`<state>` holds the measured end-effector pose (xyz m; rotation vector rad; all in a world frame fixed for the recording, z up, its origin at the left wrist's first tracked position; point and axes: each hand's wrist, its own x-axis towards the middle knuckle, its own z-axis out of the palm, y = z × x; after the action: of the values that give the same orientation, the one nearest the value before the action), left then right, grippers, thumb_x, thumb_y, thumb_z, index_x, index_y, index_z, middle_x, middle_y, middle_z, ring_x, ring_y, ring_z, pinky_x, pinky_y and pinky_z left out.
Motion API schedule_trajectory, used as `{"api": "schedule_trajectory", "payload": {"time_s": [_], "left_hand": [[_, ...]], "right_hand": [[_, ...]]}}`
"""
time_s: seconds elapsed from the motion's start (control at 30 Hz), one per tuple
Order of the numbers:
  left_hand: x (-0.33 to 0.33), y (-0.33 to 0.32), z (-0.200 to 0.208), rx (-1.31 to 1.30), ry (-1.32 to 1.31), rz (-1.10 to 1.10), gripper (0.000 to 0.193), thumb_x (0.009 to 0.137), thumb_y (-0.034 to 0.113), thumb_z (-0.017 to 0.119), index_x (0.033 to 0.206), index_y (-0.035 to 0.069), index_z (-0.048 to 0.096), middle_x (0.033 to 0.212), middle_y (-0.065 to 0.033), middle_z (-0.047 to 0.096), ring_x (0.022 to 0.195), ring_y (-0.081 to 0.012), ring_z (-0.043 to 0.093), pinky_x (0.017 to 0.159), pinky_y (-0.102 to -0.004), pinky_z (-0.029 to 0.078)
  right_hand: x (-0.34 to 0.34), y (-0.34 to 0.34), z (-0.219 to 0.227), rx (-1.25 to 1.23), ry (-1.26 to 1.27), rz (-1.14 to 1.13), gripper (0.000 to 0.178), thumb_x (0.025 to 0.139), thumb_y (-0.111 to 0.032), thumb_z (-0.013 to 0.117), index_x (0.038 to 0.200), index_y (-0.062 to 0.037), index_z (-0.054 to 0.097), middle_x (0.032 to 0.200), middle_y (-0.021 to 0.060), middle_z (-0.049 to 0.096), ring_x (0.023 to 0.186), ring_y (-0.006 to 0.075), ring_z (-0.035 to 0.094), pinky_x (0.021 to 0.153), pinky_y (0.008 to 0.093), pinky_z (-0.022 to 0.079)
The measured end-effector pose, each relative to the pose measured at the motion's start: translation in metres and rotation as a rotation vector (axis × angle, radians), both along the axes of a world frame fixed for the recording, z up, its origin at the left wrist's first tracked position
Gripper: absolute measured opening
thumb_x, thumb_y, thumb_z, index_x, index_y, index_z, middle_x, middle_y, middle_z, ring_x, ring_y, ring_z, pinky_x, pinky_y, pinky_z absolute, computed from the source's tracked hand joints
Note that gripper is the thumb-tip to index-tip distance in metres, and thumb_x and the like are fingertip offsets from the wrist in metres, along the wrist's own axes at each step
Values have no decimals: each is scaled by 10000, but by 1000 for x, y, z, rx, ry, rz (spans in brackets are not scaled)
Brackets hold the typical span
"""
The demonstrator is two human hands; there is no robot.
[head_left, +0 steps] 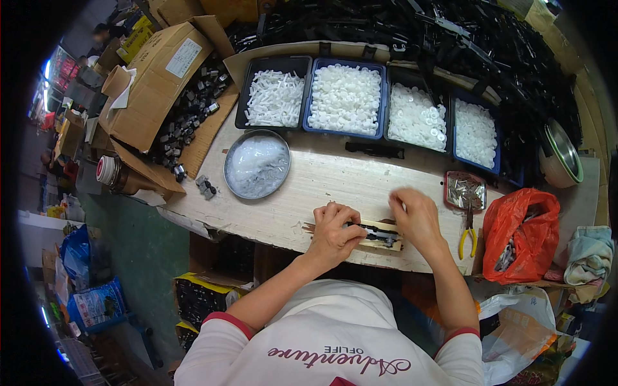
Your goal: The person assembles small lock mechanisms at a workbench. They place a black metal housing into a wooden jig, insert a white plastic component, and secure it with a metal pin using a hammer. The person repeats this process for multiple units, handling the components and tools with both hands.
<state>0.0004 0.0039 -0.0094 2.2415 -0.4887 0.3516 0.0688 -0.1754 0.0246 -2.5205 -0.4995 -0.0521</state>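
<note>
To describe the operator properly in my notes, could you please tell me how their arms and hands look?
The left hand and right hand are ungloved, and no watch shows. The forearms are bare, below short white sleeves edged with dark red bands. Motion blur hides the right hand's finer details.

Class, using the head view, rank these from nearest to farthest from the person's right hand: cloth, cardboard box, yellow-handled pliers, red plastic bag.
From the right hand:
1. Yellow-handled pliers, just to its right.
2. Red plastic bag, beyond the pliers.
3. Cloth, at far right.
4. Cardboard box, across at upper left.
</note>
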Motion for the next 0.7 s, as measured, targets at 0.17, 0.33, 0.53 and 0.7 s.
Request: {"api": "schedule_trajectory", "payload": {"time_s": [0.17,0.33,0.53,0.7], "left_hand": [[-1,-4,1,-3,-6,9,114,652,78,698,724,127,625,870,3,533,888,-198,469,799,-369,272],[-1,0,6,-35,25,22,123,676,102,692,786,116,638,879,-10,535,888,-196,470,800,-359,279],[10,2,42,-313,43,119,387,676,112,724,1043,51,618,1010,-84,597,869,-208,534,802,-305,345],[8,3,44,-274,95,-51,430,703,94,704,1107,20,577,984,-112,618,892,-224,547,823,-316,362]], "right_hand": [[55,35,-31,-251,-360,56,192,699,-19,551,891,-25,566,918,124,526,805,270,539,663,372,453],[47,22,-31,-155,-218,185,183,707,11,560,888,-13,540,864,106,521,759,229,561,656,346,463],[-13,8,18,1068,669,107,93,846,-18,550,937,-6,536,847,35,550,744,112,575,703,225,453],[-37,10,9,1165,798,127,194,887,-116,525,1030,10,560,885,26,572,835,105,559,743,235,446]]}}
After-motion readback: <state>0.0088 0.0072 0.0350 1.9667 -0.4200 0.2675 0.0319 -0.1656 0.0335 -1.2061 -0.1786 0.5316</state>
